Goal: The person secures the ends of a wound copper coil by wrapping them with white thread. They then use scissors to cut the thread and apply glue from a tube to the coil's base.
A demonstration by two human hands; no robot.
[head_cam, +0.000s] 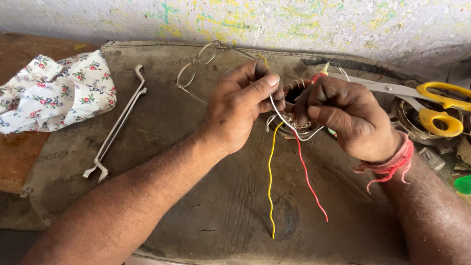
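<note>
Two hands over grey mat (230, 223), mid-bench: left hand (239, 108) pinching white wire (279, 114), right hand (343, 119) clenched on copper coil (294, 92) w/ yellow wire (271, 177) & red wire (308, 176) trailing. Looks like lead-sorting step; next move needs steady coil, fine pinch.

My desk (8, 163) carries a worn grey mat (215, 212); on it lie spectacles (196, 66), a metal bracket (118, 123) and yellow-handled scissors (436, 102); a floral cloth (49, 90) lies beside.

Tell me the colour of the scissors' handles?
Yellow handles on the scissors, clearest in the head view.
</note>
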